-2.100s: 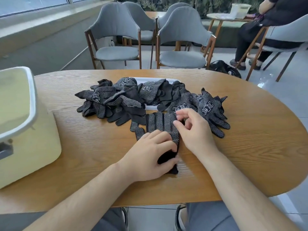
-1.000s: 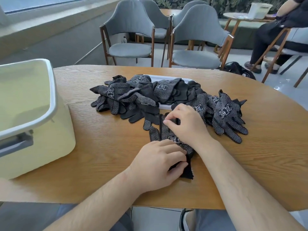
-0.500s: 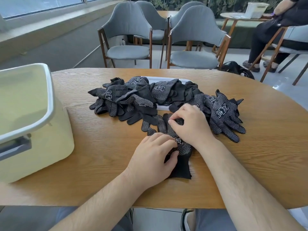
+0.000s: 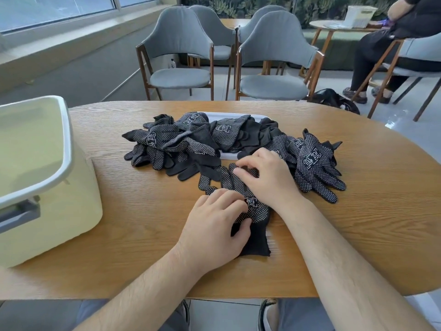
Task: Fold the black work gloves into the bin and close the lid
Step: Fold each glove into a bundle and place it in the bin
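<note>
Fingers of the left hand lie nearly flat, pressing a black glove onto the table. The right hand curls its fingertips on the glove's finger end; pinching or merely pressing, I cannot tell. The glove pile lies just behind, the bin at left.

A wooden desk with a rounded edge fills the foreground. Beyond it stand two grey upholstered chairs with wooden legs, side by side, and two more chairs behind them. A small bottle sits on the floor near the left chair. A black bag lies on the floor to the right. A person in dark clothes sits beside a round side table carrying a white basket. A window runs along the left wall.
</note>
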`<action>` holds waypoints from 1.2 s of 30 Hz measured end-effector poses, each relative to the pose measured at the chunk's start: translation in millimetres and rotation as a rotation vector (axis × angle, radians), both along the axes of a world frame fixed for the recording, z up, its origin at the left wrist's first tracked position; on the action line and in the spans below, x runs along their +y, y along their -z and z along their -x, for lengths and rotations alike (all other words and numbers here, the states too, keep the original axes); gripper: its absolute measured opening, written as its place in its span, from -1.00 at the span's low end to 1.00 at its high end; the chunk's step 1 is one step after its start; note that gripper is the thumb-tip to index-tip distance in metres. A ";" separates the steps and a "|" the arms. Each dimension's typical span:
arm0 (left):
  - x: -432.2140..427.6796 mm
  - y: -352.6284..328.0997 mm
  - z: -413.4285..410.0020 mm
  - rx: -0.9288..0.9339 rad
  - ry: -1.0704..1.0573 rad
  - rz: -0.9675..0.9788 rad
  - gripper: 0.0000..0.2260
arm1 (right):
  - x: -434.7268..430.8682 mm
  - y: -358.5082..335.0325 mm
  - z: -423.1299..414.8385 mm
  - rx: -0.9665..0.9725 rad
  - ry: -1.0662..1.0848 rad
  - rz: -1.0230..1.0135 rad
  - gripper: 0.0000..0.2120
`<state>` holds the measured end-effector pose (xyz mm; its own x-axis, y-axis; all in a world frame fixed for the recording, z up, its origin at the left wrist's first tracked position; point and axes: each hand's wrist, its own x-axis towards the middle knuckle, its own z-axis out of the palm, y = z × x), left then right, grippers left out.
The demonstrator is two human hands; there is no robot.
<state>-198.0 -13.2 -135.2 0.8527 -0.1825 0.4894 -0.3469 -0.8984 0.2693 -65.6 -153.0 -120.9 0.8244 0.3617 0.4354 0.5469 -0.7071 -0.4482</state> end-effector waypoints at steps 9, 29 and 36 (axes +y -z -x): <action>-1.6 -3.2 -0.9 0.177 -0.087 0.012 -0.58 | -17.7 -1.2 -2.3 0.023 0.083 0.066 -0.90; 6.3 -4.7 -1.8 0.275 0.147 -0.033 -0.55 | -39.8 1.4 13.8 0.032 0.041 0.003 -0.91; 4.6 -5.5 -1.6 0.277 0.148 -0.022 -0.55 | -35.3 5.3 11.5 0.010 0.059 0.038 -0.82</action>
<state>-196.3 -8.7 -129.8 0.9165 -0.3225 0.2366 -0.3902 -0.8506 0.3525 -77.1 -188.3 -126.2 0.8491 0.3281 0.4140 0.4992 -0.7545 -0.4260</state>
